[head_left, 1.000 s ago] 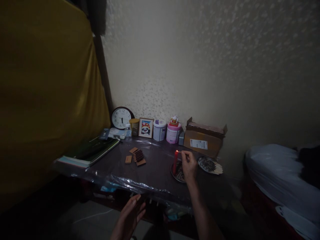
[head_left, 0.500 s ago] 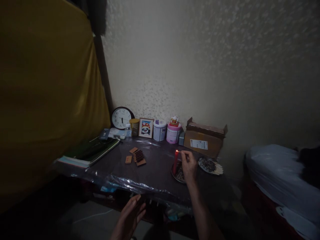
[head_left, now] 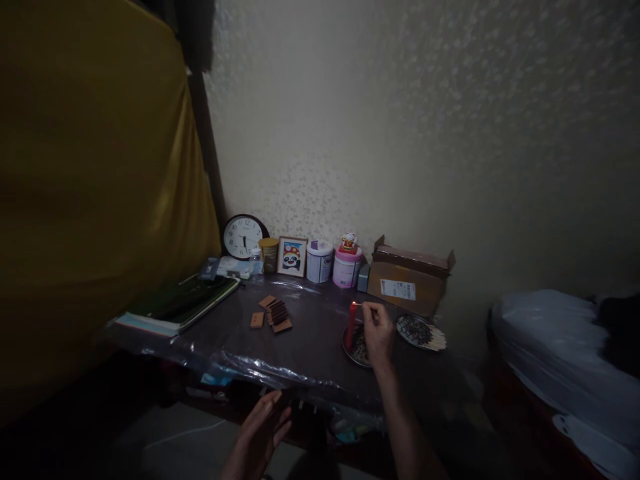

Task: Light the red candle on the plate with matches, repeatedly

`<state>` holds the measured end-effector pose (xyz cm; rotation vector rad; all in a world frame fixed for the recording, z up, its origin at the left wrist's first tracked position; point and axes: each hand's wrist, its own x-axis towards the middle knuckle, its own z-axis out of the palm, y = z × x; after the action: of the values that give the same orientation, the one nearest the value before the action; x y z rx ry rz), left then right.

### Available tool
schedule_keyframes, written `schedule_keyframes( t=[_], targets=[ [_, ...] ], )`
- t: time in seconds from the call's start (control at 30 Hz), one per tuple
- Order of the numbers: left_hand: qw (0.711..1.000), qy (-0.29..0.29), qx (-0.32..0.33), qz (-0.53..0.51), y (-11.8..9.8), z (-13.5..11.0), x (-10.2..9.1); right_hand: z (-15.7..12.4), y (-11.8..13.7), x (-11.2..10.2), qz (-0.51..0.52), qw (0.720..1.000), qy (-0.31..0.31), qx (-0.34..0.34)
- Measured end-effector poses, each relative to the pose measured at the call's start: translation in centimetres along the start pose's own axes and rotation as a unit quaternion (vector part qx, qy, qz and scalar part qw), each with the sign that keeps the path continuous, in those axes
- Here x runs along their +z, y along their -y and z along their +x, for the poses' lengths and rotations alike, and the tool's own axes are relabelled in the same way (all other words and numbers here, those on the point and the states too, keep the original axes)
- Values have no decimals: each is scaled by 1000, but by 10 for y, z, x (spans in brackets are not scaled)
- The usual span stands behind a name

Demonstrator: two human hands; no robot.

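The thin stick [head_left: 364, 306] is pinched at its near end between the thumb and fingertips of the right hand [head_left: 379, 333], and its far end reaches the top of the red candle [head_left: 351, 325], where a small glow shows. Such a stick is judged very light, stiff and brittle, easy to snap. The safe hold is the one shown, at the end farthest from the glow. The candle stands upright in a small dark dish [head_left: 349, 351] on the table [head_left: 315, 330]. It looks slender and waxy, rigid yet easy to topple, so it is best gripped low on its shaft, close to the dish. The left hand [head_left: 260, 430] hangs low in front of the table's front edge, with the fingers loosely spread, holding nothing. Just right of the dish lies a plate [head_left: 414, 330] with pale sticks poking over its rim. A clear plastic sheet [head_left: 260, 367] covers the tabletop, and a few brown tiles [head_left: 275, 313] lie on it well left of the candle. Along the wall stand a clock [head_left: 243, 235], a framed panda picture [head_left: 292, 256], a white tub [head_left: 319, 260], a pink tub [head_left: 347, 267] and a cardboard box [head_left: 407, 279]. Books [head_left: 180, 303] lie at the left end beside a yellow curtain [head_left: 90, 200].
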<state>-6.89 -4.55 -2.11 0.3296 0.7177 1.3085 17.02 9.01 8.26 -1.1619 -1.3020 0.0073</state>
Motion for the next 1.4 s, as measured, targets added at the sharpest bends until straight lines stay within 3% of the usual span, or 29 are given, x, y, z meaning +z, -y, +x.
schedule_keyframes(
  t=[0.67,0.97,1.2,1.4],
  targets=[
    [1000,-14,-6,-20,0,1,-1,1,-4,3,13,1000,-3,23],
    [999,33,-7,-3,0,1,-2,1,-1,2,38,997,0,64],
    [999,44,-16,-15,1,2,-5,2,8,-1,105,988,-22,109],
    [999,39,-11,-16,2,5,-7,4,13,-5,222,960,-26,167]
  ],
)
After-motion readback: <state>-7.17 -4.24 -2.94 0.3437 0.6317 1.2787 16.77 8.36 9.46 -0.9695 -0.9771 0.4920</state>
